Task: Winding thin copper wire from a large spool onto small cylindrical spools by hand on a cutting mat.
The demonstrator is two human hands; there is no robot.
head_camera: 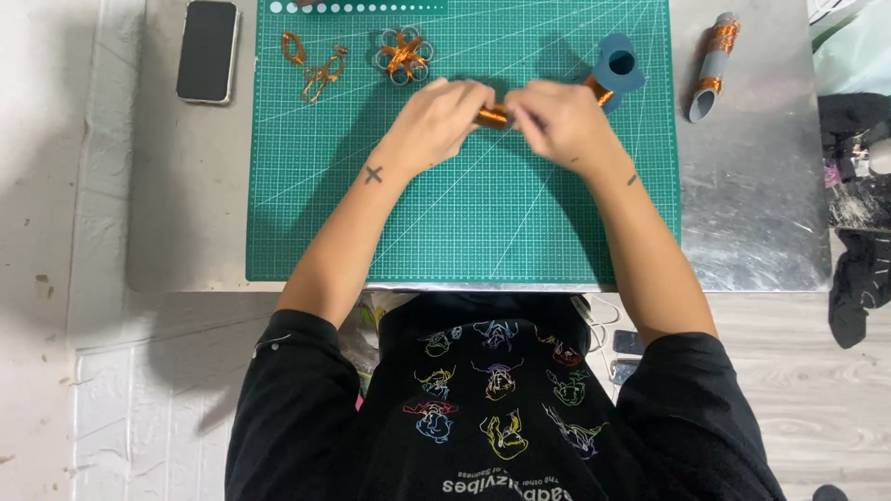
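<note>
Both my hands meet over the far middle of a green cutting mat (464, 213). My left hand (438, 122) and my right hand (557, 119) are closed on a small coil of shiny copper-coloured ribbon (493, 117) that shows between the fingers. A strand of the ribbon (600, 91) runs from my right hand to a blue-grey paper tube (618, 67) standing just behind it. What my fingers do with the ribbon is hidden.
On the mat's far left lie copper wire loops (316, 67) and a flower-shaped wire piece (404, 56). A dark phone (207, 50) rests on the metal table (761, 204) at the left. A grey tube wrapped with copper bands (713, 67) lies at the right. Dark cloth (858, 269) hangs off the right edge.
</note>
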